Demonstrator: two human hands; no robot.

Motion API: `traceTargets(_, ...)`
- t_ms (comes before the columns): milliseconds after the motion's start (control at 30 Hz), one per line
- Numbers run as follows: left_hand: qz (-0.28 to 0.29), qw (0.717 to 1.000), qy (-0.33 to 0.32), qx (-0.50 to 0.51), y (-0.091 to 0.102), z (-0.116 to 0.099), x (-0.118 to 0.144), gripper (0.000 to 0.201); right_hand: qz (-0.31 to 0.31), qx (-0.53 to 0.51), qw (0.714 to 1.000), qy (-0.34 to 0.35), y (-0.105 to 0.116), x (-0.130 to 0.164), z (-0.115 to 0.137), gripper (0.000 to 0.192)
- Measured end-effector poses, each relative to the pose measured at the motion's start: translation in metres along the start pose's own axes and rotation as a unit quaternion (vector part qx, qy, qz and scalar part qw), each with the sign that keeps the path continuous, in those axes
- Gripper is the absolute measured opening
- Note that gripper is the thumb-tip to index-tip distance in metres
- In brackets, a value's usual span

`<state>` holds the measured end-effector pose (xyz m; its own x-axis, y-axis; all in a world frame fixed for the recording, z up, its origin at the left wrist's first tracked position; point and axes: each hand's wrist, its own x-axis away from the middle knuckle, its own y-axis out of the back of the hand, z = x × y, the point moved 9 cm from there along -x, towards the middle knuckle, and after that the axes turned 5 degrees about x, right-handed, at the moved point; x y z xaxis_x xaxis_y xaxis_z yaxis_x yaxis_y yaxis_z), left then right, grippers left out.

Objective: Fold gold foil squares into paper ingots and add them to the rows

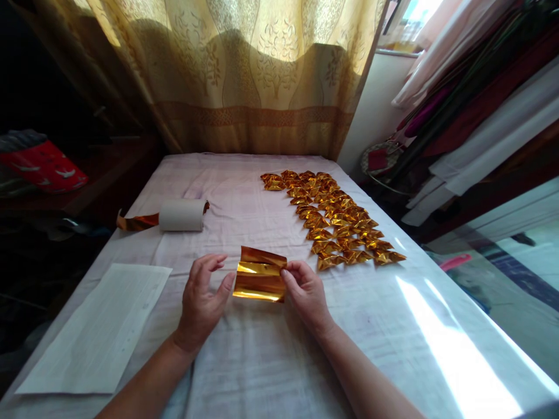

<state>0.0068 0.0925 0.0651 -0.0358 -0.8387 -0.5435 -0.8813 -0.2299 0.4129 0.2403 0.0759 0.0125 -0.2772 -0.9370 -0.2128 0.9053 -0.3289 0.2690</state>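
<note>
Pinched at its right edge, a shiny gold foil sheet (261, 276) hangs in my right hand (307, 294) above the cloth-covered table. Creases run across the sheet from side to side. My left hand (204, 299) is just left of the sheet, thumb and fingers apart, holding nothing. Several folded gold foil pieces (332, 218) lie in rows at the back right. A pale cardboard tube (181, 215) lies on its side at the left, with a gold foil strip (138, 222) trailing from its left end.
A white paper sheet (98, 329) lies at the front left of the table (236, 186). A red patterned container (46, 166) stands on a dark surface at the left. Behind the table hangs a gold curtain (262, 75); clothes (493, 122) hang at the right.
</note>
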Motion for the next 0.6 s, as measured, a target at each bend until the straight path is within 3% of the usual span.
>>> traceTargets(33,0.019,0.998,-0.051,-0.015,-0.003,-0.015,0.002,0.02,-0.01,-0.003,1.0,-0.002,0.002,-0.001,0.001,0.015)
traceTargets(100,0.11,0.987,-0.114,-0.02,-0.02,-0.036,0.011,0.019,-0.023,0.003,1.0,0.01,0.004,0.0,0.005,0.014)
traceTargets(200,0.176,0.975,-0.13,-0.047,-0.04,-0.045,0.024,0.037,-0.031,0.038,0.997,0.058,0.005,0.004,0.019,0.012)
traceTargets(333,0.176,0.977,-0.111,-0.044,-0.049,-0.039,0.033,0.045,0.01,0.091,0.989,0.117,-0.005,0.014,0.035,0.011)
traceTargets(600,0.145,0.989,-0.009,0.035,-0.044,-0.022,0.022,0.028,0.111,0.17,0.941,0.272,-0.031,0.028,0.063,0.026)
